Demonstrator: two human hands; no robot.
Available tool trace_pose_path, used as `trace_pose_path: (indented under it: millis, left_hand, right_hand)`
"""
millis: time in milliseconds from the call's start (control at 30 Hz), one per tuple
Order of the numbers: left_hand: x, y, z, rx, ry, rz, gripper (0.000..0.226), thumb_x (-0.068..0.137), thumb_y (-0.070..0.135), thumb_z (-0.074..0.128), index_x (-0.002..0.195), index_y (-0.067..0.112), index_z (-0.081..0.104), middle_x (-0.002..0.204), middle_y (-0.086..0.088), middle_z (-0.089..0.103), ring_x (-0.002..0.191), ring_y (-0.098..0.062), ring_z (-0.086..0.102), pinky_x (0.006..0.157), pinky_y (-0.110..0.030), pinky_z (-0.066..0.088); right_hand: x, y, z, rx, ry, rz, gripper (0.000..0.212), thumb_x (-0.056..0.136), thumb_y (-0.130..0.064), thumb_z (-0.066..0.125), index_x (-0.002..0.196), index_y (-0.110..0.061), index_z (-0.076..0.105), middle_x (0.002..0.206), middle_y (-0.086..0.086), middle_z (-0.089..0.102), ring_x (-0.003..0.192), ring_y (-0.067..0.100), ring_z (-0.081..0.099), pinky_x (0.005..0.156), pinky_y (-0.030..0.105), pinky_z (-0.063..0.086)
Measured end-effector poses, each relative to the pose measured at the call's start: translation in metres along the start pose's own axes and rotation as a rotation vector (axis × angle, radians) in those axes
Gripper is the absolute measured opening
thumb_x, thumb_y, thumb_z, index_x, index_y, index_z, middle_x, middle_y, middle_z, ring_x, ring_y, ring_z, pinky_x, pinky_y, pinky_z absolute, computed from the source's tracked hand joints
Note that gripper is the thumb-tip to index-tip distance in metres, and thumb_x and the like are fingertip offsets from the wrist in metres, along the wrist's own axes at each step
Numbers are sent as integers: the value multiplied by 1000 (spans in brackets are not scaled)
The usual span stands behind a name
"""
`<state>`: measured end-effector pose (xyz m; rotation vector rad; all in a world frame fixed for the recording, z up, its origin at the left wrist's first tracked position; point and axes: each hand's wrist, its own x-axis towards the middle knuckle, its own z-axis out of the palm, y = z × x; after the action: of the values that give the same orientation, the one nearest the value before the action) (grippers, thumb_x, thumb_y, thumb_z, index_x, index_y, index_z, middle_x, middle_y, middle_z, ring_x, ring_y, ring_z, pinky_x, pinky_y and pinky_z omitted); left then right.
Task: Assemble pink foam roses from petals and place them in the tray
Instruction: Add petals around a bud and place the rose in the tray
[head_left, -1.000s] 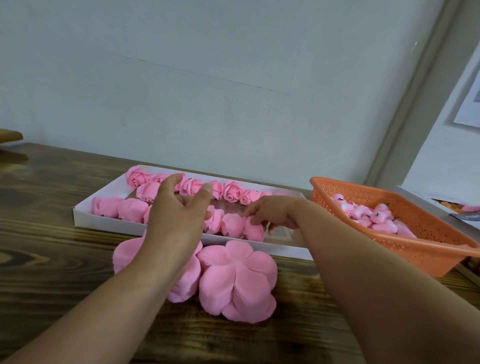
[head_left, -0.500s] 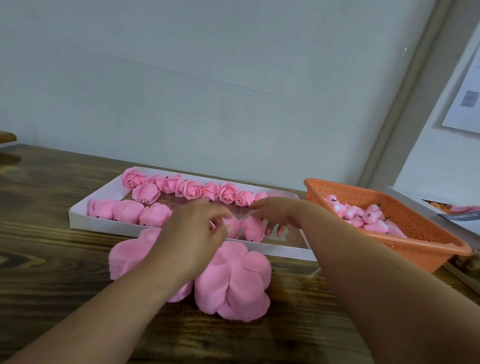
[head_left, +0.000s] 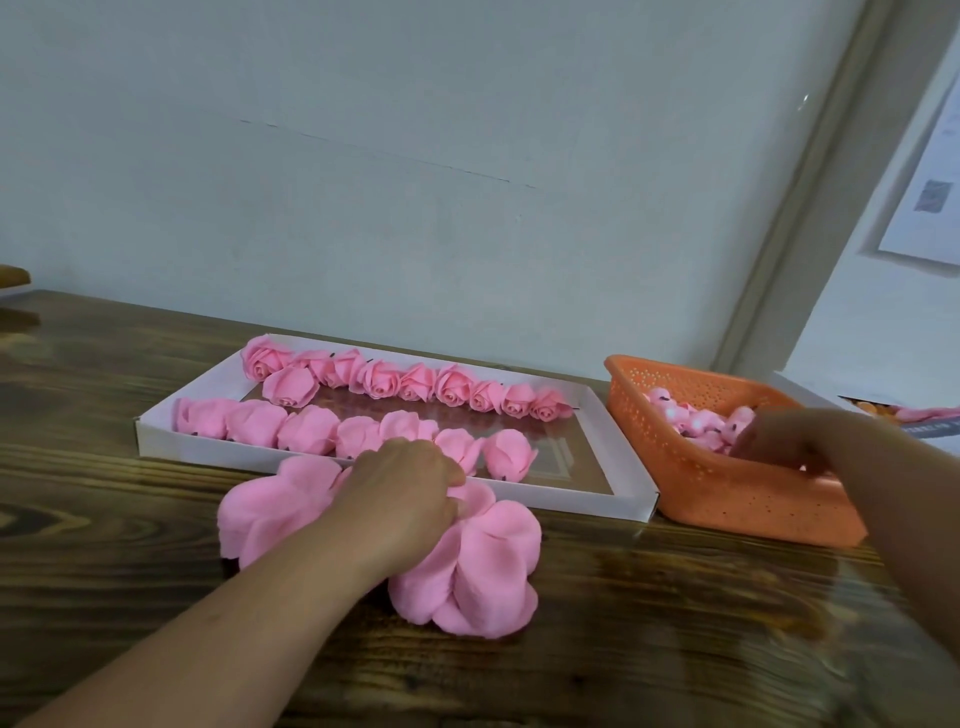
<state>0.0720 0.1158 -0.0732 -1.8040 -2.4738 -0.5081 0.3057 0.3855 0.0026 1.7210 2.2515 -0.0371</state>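
Dark, glossy wooden table (head_left: 675, 649) with strong grain; pale plastered wall behind it. A shallow white cardboard tray (head_left: 621, 499) with a reflective brownish floor lies at centre, long side toward the viewer. It holds two rows of pink foam roses: the far row (head_left: 415, 382) shows tightly spiralled faces, the near row (head_left: 306, 428) shows smooth rounded backs with small dark spots at the base. The right end of the tray floor is bare.

Just right of the tray stands an orange perforated plastic basket (head_left: 727, 499) with sloping walls, holding small pink buds (head_left: 691, 423) with dark specks.

Just in front of the tray's near wall, on the table, lie two stacks of soft, matte, scalloped pink petals (head_left: 478, 571), flower-shaped.

The left hand (head_left: 405, 499) rests on the petals where the stacks meet, fingers curled down and pinching the foam. The right hand (head_left: 795, 439) is blurred, reaching into the basket over the buds, fingers bent; whether they hold a bud cannot be told.
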Motion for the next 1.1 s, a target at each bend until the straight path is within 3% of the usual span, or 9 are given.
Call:
trace_pose_path:
  millis: [67, 133, 200, 367, 500, 667, 767, 967, 1100]
  left_hand:
    - [1, 0, 1, -63, 12, -1, 24, 89, 27, 54, 66, 26, 50, 70, 6, 47, 80, -19, 46, 64, -30, 36]
    - [2, -1, 2, -121, 39, -11, 10, 90, 30, 59, 86, 28, 67, 87, 8, 60, 91, -17, 54, 77, -32, 46]
    - [3, -1, 4, -131, 51, -30, 13, 89, 29, 60, 99, 27, 69, 95, 7, 62, 95, -17, 56, 81, -33, 47]
    - [5, 0, 5, -96, 38, -68, 11, 89, 22, 58, 95, 28, 65, 87, 7, 55, 94, -20, 56, 71, -29, 39]
    - [6, 2, 6, -64, 46, -78, 25, 89, 18, 56, 68, 29, 50, 87, 7, 58, 92, -18, 56, 70, -29, 39]
    - [6, 3, 8, -46, 70, -69, 15, 91, 21, 55, 104, 26, 61, 102, 3, 62, 94, -19, 54, 71, -30, 38]
    - [7, 2, 6, -34, 42, -83, 17, 92, 20, 56, 106, 23, 65, 104, 3, 65, 99, -19, 57, 81, -32, 46]
    - [4, 6, 4, -77, 65, -89, 20, 88, 14, 56, 75, 29, 57, 89, 6, 63, 91, -17, 57, 74, -31, 43]
    - [1, 6, 4, -80, 148, -51, 32, 84, 14, 57, 61, 32, 43, 78, 9, 50, 86, -15, 48, 68, -29, 33]
  right_hand:
    - [-1, -2, 1, -52, 26, -31, 51, 95, -39, 49, 138, -11, 45, 142, 12, 42, 122, 24, 48, 103, 35, 40]
    - [-3, -6, 1, -122, 16, -60, 43, 98, -35, 42, 136, -18, 49, 145, 10, 38, 127, 23, 43, 106, 33, 36]
    - [-6, -11, 1, -137, 21, -83, 39, 99, -32, 40, 134, -19, 52, 144, 9, 40, 127, 21, 43, 106, 31, 35]
    - [-4, -16, 3, -100, 56, -98, 40, 96, -33, 44, 130, -16, 55, 137, 8, 50, 121, 22, 50, 102, 31, 39]
    - [-3, -20, 2, -88, 59, -119, 36, 94, -28, 49, 127, -16, 57, 131, 7, 54, 115, 21, 53, 99, 31, 43]
    - [-10, -27, 3, -77, 82, -122, 40, 97, -25, 45, 135, -15, 46, 132, 8, 52, 116, 19, 52, 98, 29, 41]
    - [-8, -25, 5, -42, 93, -112, 38, 97, -25, 46, 132, -12, 50, 130, 9, 55, 115, 21, 54, 98, 31, 43]
    - [-3, -13, -5, 276, 220, -40, 19, 78, -8, 69, 91, 4, 72, 84, 18, 71, 74, 29, 66, 67, 33, 56]
    - [-9, -12, -10, 433, 347, -84, 19, 79, 1, 66, 95, 12, 66, 80, 24, 66, 63, 29, 55, 52, 29, 44]
